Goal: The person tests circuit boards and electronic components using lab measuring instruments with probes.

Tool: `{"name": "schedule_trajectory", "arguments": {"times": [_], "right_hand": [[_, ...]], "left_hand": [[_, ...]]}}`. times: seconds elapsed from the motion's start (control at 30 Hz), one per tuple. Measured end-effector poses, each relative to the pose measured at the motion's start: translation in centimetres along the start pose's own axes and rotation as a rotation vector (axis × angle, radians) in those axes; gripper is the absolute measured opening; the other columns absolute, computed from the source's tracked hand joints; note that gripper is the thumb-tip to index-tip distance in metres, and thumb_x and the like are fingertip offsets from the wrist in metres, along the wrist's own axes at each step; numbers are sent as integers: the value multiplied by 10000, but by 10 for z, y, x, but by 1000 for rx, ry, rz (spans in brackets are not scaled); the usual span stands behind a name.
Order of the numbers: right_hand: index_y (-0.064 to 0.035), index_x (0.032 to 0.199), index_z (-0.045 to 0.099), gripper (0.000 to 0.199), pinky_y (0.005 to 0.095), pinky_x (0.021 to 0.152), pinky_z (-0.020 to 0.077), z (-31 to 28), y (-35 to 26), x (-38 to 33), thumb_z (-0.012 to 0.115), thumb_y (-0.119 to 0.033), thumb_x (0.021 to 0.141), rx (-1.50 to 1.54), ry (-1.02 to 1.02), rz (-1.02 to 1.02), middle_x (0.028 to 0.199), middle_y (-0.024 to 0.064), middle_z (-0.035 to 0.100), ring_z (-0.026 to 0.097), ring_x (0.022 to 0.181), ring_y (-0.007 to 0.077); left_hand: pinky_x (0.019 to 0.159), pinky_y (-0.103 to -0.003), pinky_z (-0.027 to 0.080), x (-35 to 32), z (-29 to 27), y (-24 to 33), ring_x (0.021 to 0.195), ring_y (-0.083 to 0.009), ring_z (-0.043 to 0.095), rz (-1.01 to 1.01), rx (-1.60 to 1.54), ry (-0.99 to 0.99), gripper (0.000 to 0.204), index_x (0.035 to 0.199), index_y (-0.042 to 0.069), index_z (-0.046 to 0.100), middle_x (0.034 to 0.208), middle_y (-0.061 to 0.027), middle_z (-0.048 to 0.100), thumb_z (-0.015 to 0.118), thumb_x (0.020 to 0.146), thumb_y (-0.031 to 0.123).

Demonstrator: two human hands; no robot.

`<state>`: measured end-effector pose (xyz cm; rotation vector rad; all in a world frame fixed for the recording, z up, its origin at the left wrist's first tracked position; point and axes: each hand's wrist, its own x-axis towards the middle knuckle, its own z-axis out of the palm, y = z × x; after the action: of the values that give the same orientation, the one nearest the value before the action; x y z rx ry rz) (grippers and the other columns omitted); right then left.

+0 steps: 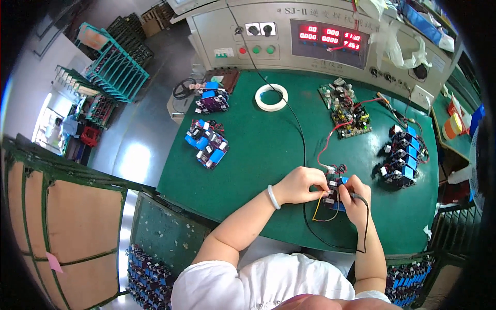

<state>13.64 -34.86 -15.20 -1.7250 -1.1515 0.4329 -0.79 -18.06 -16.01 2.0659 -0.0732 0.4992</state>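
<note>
A small circuit board with blue blocks [338, 206] lies near the front of the green bench, between my two hands. My left hand [304, 186] is closed in a pinch at the board's left side, on a small plug with thin yellow wire [317, 208] looping from it. Fingers of my right hand [355, 202] are wrapped round a black probe [353, 196], its tip down at the board and hidden by the fingers. A long black cable [304, 139] runs from the probe, round below the board and up the bench. A red lead [327, 143] reaches the board's far end.
Several boards with blue blocks stand at the left [207, 144] and right [405, 157]. A larger populated board [347, 111] lies at the back right, a white tape roll [271, 97] at the back middle. Behind rises a grey test panel [279, 44] with knobs and lit red displays.
</note>
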Motion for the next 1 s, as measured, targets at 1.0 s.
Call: {"name": "schedule_trajectory", "arguments": {"times": [1.0], "right_hand": [[15,685,444,184,284,480,317,-8,6,3,592,-33,783,220,-100,99,547,42,439,391,539,85]], "left_hand": [[695,-351,547,0,-1,-4,769,-257,680,-3,-2,1,115,824,20,695,831,-100,688,764,746,69]]}}
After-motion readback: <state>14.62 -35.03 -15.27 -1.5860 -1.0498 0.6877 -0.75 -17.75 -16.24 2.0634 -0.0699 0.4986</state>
